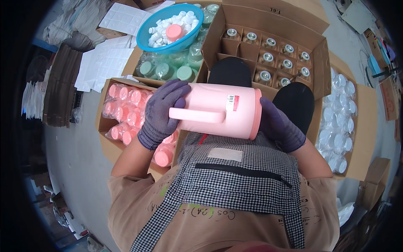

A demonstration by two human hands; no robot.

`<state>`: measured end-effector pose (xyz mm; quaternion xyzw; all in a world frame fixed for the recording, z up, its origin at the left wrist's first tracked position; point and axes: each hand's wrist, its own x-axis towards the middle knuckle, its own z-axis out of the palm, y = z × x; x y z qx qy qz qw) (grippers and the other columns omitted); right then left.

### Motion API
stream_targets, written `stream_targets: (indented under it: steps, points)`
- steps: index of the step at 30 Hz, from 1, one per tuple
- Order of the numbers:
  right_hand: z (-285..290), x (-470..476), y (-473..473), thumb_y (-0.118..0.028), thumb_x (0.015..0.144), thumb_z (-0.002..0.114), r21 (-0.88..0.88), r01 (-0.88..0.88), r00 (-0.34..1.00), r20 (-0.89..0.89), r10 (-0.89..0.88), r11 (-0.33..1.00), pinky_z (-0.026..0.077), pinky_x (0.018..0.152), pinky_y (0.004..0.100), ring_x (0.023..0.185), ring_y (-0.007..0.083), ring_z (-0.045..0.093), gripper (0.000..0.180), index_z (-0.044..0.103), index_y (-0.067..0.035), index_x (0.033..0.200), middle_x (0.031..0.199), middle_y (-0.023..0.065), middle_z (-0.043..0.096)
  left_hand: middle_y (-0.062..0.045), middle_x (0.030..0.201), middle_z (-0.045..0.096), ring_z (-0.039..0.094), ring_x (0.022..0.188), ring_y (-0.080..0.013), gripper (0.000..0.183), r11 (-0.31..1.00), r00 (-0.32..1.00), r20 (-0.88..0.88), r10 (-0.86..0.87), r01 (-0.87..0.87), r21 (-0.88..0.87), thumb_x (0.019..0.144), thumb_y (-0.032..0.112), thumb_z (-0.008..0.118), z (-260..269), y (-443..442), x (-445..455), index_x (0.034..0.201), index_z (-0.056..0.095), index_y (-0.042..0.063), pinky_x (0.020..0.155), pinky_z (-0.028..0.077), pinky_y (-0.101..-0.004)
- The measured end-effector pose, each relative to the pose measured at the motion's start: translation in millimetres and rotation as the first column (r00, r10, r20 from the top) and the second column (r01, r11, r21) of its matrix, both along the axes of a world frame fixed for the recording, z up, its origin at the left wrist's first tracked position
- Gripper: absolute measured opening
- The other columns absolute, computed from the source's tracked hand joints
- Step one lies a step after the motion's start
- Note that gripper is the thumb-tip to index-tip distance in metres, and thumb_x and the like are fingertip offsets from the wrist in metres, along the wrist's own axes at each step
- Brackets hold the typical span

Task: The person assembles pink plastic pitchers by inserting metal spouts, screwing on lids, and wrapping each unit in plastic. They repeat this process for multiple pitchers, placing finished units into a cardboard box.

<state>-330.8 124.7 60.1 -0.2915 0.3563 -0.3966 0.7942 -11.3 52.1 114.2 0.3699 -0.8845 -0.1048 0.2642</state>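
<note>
A pink vacuum jug [217,111] with a loop handle lies sideways above my lap, a barcode sticker on its side. My left hand [163,110], in a purple work glove, grips the end on the left beside the handle [196,115]. At the other end, my gloved right hand [278,123] rests its palm against the darker pink rim [256,114]; its fingertips are partly hidden behind that end. Below the jug is a checked apron [239,186] with a black zip.
Pink-lidded items [126,108] in plastic fill a carton at left. Ahead, a divided carton [321,60] holds several glass liners [267,57]. A blue basin [144,44] of white stoppers sits over green-lidded items [163,71]. White-lidded items [337,123] stand at right.
</note>
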Motion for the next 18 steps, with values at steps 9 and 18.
stream_targets:
  steps: [9, 18]
  points:
    - [31, -1, 6, -0.035, 0.062, 0.097, -0.903, -0.270, 0.801, -0.403, -0.442, 0.334, 0.040, 0.114, 0.0441, 0.135, 0.0336, 0.046, 0.098, 0.045, -0.010, 0.141, 0.142, 0.0200, 0.044, -0.009, 0.108, 0.078, 0.074, 0.097, -0.0171, 0.030, 0.615, 0.969, 0.133, -0.207, 0.023, 0.788, 0.100, 0.023, 0.063, -45, -82, 66, 0.124, 0.073, 0.009, 0.087, 0.057, -0.0314]
    - [18, -42, 43, -0.028, 0.088, 0.074, -0.279, -0.439, 0.843, -0.456, 0.285, 0.854, 0.047, 0.099, 0.0307, 0.108, 0.0149, 0.061, 0.072, 0.050, -0.003, 0.151, 0.128, 0.0069, 0.064, -0.010, 0.113, 0.075, 0.071, 0.098, -0.0178, 0.041, 0.516, 0.971, -0.238, -0.018, 0.213, 0.830, 0.107, 0.034, 0.055, -94, -87, 61, 0.127, 0.068, 0.001, 0.091, 0.057, -0.0350]
